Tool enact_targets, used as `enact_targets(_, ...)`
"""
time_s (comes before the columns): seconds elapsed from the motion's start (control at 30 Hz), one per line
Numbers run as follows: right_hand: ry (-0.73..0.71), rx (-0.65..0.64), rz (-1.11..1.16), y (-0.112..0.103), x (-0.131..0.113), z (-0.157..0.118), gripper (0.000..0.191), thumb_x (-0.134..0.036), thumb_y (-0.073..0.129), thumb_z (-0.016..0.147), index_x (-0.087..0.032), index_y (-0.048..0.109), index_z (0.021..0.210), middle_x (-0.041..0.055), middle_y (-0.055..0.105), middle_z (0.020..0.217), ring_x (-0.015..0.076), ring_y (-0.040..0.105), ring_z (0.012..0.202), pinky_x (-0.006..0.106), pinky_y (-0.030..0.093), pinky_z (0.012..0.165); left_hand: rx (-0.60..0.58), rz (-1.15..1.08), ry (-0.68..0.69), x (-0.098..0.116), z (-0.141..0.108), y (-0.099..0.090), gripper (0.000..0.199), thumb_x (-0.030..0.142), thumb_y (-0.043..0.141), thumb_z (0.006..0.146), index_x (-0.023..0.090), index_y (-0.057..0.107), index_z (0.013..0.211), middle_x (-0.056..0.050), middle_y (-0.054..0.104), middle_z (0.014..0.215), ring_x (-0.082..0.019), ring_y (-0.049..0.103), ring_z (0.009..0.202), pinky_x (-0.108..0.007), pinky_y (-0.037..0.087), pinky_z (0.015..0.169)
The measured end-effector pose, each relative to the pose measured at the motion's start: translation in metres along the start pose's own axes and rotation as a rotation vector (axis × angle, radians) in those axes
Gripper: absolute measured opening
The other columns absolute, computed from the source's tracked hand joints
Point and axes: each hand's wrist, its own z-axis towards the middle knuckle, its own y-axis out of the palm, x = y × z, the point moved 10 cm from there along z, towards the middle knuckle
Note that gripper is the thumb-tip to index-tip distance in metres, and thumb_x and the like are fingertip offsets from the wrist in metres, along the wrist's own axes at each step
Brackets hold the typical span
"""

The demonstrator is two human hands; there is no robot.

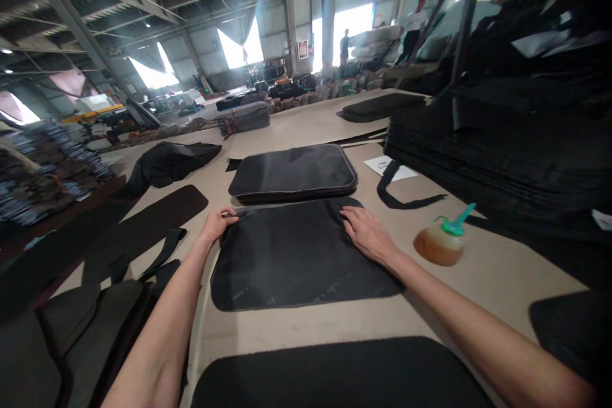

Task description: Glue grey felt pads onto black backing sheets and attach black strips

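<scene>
My left hand (220,224) has curled fingers at the far left corner of the black sheet (296,255); if it pinches, I cannot tell. The sheet lies on the counter (268,329); light, equal tension should keep it smooth. My right hand (373,236) rests open at its far right corner. Rightward, the bottle (433,247) (its spout (463,217) is green) contains amber liquid.

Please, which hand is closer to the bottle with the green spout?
Right. The right hand rests on the black panel, left of the bottle; the left hand is at that panel's far left corner.
</scene>
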Motion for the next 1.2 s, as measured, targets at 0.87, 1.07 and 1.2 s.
enact_targets(0.87,-0.001,-0.008,-0.022,0.007,0.006,0.000,0.038,-0.032,0.041,0.104,-0.017,0.062,0.132,0.0110,0.062,0.137,0.0299,0.058,0.123,0.047,0.049,0.105,0.074,0.478,0.014,0.006,-0.006,-0.001,0.010,0.031,0.072,0.085,0.024,0.066,0.085,0.000,0.069,0.081,-0.019,0.060,0.077,-0.028,0.038,0.071)
enact_targets(1.07,0.004,0.000,0.000,0.004,0.005,0.001,0.038,-0.032,0.043,0.102,-0.021,0.063,0.132,0.0112,0.063,0.136,0.0298,0.059,0.122,0.047,0.049,0.103,0.066,0.467,0.004,0.000,-0.001,-0.001,0.014,0.036,0.072,0.084,0.024,0.064,0.080,0.001,0.066,0.075,-0.018,0.058,0.073,-0.028,0.035,0.067)
enact_targets(1.2,0.007,0.003,0.007,0.005,0.006,0.001,0.039,-0.032,0.042,0.102,-0.021,0.063,0.133,0.0113,0.063,0.137,0.0302,0.059,0.122,0.048,0.049,0.104,0.070,0.458,0.007,-0.003,-0.001,0.001,0.014,0.036,0.072,0.083,0.024,0.064,0.081,0.001,0.065,0.074,-0.018,0.058,0.071,-0.028,0.036,0.068)
